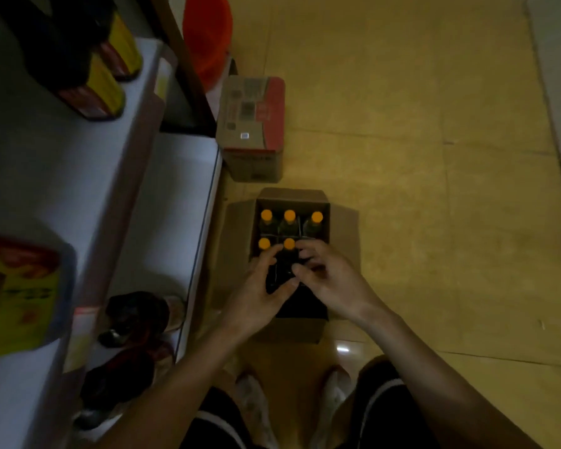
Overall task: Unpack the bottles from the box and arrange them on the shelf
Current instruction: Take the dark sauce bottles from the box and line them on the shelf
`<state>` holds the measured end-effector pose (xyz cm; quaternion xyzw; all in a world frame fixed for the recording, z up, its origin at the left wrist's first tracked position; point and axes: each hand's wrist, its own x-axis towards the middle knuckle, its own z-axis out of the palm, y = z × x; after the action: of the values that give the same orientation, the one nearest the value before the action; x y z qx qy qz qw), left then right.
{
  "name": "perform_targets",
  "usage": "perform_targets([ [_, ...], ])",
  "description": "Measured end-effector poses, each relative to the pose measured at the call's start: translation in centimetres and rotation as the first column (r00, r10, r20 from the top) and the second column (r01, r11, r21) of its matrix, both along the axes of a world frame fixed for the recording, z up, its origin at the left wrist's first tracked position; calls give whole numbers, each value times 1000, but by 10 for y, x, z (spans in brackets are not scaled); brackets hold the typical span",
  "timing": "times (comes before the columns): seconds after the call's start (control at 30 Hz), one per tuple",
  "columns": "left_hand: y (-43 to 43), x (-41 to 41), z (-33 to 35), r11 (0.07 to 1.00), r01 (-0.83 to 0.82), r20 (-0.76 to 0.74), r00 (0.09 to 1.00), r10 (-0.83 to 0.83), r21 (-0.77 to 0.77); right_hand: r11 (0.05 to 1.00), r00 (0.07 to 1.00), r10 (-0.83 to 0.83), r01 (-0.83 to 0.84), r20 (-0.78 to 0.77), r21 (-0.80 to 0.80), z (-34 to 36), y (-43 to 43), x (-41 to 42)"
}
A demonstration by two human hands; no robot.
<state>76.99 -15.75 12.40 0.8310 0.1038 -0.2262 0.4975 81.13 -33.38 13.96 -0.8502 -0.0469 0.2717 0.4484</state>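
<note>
**Head view: both hands low over the near end of the box, bottles upright just beyond the grip**

The open brown cardboard box sits on the yellow tiled floor. Inside it stand orange-capped dark bottles. Five caps show: three in the row at the box's far end and two in the next row toward the person. Each bottle is upright with its cap up, so its long axis points out of the box's mouth and the only clean way out is a straight lift.

The left hand and right hand meet over the near half of the box, with fingers bent and thumbs almost touching above a dark patch. The dim light hides whether either grip pinches a bottle there or only reaches into empty cells, so I cannot tell. The left fingertips lie just short of the two second-row caps. The right hand's fingers cover the cell beside those caps, toward the box's right wall.

The white shelf runs along the box's left side, just beside its flap. By my judgement the left hand is therefore the nearer one for carrying a bottle across. A closed printed carton stands just beyond the box's far end.
</note>
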Motion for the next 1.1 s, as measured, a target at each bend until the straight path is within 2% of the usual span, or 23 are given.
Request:
perform_targets([
  [0.2, 4, 14, -125, 999, 13, 65, 998, -15, 36, 988, 988, 152, -152, -13, -32, -129, 0, 10],
  [0.4, 20, 22, -188, 999, 1, 217, 976, -10, 43, 950, 950, 312, -312, 2, -22, -206, -11, 12],
  [0.5, 21, 26, -204, 997, 56, 228, 972, -65, 46, 870, 873, 487, -487, -19, -80, -224, -9, 12],
  [0.6, 19, 27, -207, 991, 123, 216, 967, -133, 60, 801, 810, 586, -581, -7, -143, -233, 2, 7],
  [0.8, 24, 14, -203, 980, 175, 156, 970, -188, 95, 781, 796, 603, -603, -56, -160, -232, -5, -2],
  [0.97, 25, 12, -204, 961, 242, 119, 959, -258, 134, 739, 771, 637, -606, 13, -294, -248, -3, -11],
  [1.1, 25, 14, -200, 947, 278, 93, 951, -295, 160, 760, 784, 618, -577, 57, -300, -256, 9, -17],
])
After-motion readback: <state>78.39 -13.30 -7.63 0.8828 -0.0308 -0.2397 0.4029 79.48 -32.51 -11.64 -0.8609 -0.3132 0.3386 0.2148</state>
